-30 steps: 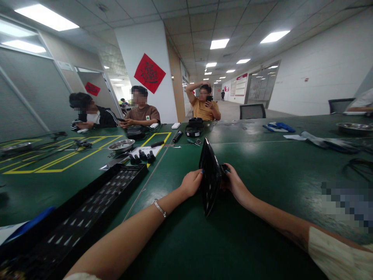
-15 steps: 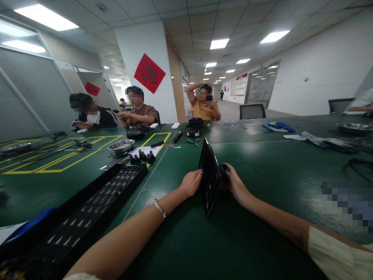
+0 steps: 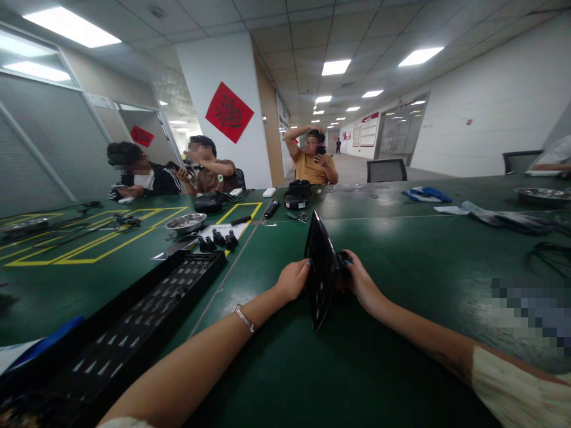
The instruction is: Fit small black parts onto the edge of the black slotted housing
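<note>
Between my hands a black, glossy flat panel stands upright on edge, turned nearly side-on to me and leaning a little. My left hand grips its left side, thumb against the face and the other fingers mostly hidden. On the other side, my right hand is closed around a small black part at the panel's back. Its fingertips are partly hidden behind the panel, and I cannot make out the part's kind.
To the left lies a long black tray with rows of pale pointed pieces. Beyond it are several black fittings and a metal bowl. Three people sit across the green table. Bagged items lie at right.
Both my hands and the panel stay as they were. Across the table, the person in the brown shirt has raised a forearm toward the face.
</note>
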`<action>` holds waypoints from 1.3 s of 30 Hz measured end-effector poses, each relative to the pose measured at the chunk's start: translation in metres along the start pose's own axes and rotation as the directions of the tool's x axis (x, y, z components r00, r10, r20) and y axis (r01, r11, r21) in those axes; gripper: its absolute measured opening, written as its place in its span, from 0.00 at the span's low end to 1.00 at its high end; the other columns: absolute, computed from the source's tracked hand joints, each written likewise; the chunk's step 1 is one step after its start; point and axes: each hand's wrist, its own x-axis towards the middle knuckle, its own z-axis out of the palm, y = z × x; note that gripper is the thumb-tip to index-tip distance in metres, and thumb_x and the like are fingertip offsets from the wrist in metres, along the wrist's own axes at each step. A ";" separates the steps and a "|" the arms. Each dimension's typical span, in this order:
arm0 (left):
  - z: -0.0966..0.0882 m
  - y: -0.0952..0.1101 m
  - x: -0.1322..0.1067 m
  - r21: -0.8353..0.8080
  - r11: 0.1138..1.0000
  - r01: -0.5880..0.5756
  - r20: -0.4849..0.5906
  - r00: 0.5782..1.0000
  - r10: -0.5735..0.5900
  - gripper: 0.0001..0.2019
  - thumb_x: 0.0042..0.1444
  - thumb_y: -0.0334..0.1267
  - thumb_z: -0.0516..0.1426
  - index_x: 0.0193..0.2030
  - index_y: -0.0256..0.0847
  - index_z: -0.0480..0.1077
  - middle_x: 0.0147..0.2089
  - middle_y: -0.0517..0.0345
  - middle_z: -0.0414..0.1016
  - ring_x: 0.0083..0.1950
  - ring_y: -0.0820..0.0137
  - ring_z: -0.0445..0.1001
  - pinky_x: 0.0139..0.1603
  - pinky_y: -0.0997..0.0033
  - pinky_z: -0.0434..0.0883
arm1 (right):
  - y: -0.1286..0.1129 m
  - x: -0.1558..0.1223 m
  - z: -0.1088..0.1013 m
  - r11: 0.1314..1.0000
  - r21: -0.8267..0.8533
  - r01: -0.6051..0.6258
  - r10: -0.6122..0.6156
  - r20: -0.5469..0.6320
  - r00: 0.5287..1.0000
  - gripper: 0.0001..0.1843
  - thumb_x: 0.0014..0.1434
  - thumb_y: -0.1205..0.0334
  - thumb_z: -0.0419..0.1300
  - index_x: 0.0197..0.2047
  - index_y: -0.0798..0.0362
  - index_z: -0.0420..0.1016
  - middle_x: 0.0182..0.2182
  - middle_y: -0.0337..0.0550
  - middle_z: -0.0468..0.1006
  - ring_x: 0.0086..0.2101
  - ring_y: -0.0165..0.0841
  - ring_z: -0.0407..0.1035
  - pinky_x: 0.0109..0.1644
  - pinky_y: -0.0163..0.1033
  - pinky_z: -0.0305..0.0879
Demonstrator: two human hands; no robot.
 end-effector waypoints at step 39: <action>0.001 -0.001 0.000 -0.031 0.999 0.016 0.007 1.000 -0.016 0.23 0.61 0.45 0.36 0.33 0.38 0.68 0.26 0.57 0.70 0.32 0.66 0.69 0.31 0.73 0.64 | -0.001 -0.001 0.001 1.000 -0.002 -0.004 0.004 -0.016 1.000 0.26 0.55 0.53 0.51 0.56 0.47 0.52 0.28 0.37 0.72 0.22 0.31 0.67 0.23 0.35 0.59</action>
